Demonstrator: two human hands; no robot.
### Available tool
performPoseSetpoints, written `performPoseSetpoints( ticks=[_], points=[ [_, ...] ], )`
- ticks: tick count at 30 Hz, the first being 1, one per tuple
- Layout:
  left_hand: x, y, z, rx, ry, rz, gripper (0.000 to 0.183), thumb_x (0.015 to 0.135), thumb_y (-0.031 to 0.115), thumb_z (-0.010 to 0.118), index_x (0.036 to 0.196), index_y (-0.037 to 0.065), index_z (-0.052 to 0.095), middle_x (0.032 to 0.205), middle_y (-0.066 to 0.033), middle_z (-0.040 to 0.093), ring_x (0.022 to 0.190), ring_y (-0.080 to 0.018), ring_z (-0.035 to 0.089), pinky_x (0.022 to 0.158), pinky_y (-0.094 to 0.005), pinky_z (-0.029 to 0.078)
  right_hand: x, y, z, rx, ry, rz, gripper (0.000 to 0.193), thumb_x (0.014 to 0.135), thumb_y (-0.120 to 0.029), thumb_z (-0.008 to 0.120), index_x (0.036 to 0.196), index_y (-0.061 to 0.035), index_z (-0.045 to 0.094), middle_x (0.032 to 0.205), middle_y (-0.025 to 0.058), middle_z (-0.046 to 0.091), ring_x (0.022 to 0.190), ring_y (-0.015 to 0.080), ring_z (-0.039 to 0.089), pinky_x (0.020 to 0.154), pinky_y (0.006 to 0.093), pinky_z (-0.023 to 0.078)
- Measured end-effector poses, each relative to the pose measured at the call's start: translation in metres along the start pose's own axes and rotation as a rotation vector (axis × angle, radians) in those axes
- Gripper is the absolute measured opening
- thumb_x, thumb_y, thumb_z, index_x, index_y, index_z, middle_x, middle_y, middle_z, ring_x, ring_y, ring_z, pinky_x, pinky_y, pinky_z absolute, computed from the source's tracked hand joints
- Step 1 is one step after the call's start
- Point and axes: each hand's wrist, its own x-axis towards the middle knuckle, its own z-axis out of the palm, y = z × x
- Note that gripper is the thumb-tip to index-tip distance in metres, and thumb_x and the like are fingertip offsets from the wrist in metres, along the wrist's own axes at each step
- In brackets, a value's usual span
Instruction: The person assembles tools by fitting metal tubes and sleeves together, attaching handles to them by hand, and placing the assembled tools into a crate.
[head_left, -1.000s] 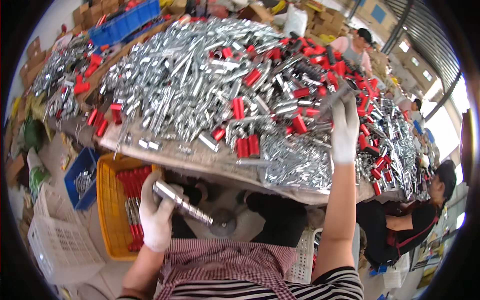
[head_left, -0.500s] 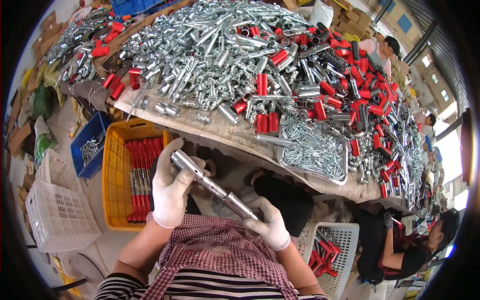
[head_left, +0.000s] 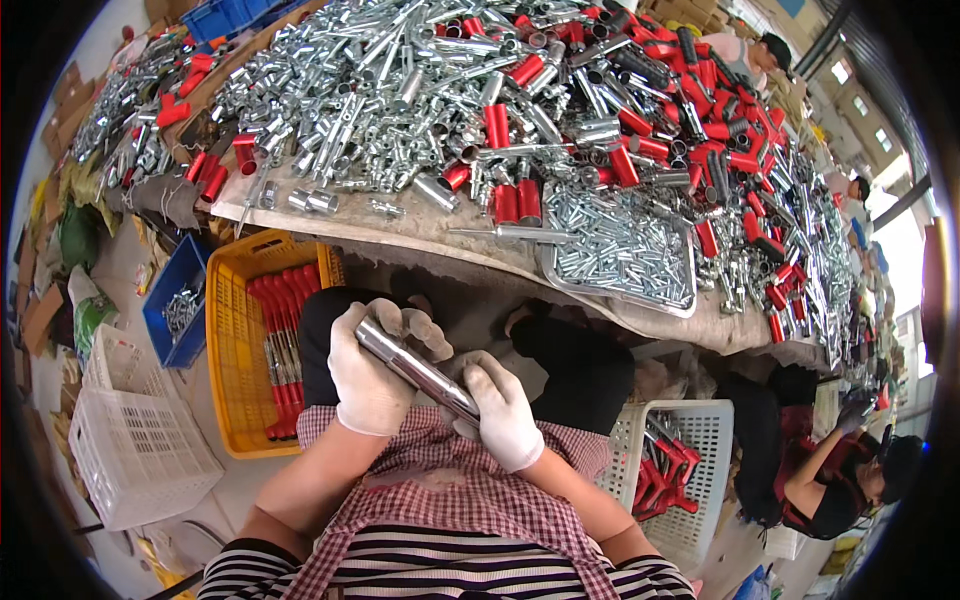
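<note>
Standing leftmost, a white basket is neighbouring a blue bin; a yellow crate is holding red-handled tools. The left hand is gripping a metal tube near its upper end, above a checked apron; the right hand's fingers are clasping its lower end. Rightward, a tray on the bench is carrying small pins; a pale crate is holding red parts.
</note>
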Motion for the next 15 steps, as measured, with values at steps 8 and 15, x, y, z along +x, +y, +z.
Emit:
performPoseSetpoints(
  ticks=[8, 15],
  points=[
    [0.006, -0.019, 0.001, 0.083, 0.043, 0.086, 0.044, 0.096, 0.043, 0.034, 0.072, 0.012, 0.053, 0.051, -0.0040, 0.040, 0.043, -0.0208, 0.036, 0.047, -0.0371, 0.034, 0.006, 0.007, 0.006, 0.098, 0.056, 0.021, 0.029, 0.105, -0.025, 0.040, 0.109, -0.0014, 0.056, 0.079, 0.0056, 0.063, 0.058, 0.0081, 0.056, 0.049, 0.0212, 0.044],
    [0.007, -0.016, 0.004, 0.062, -0.177, 0.048, 0.042, 0.096, 0.040, 0.034, 0.075, 0.012, 0.056, 0.045, -0.0010, 0.031, 0.038, -0.0174, 0.027, 0.044, -0.0346, 0.028, 0.006, 0.008, 0.003, 0.263, 0.008, 0.196, 0.030, 0.104, -0.027, 0.041, 0.110, -0.0022, 0.057, 0.085, 0.0041, 0.062, 0.063, 0.0080, 0.057, 0.055, 0.0213, 0.046]
  ],
)
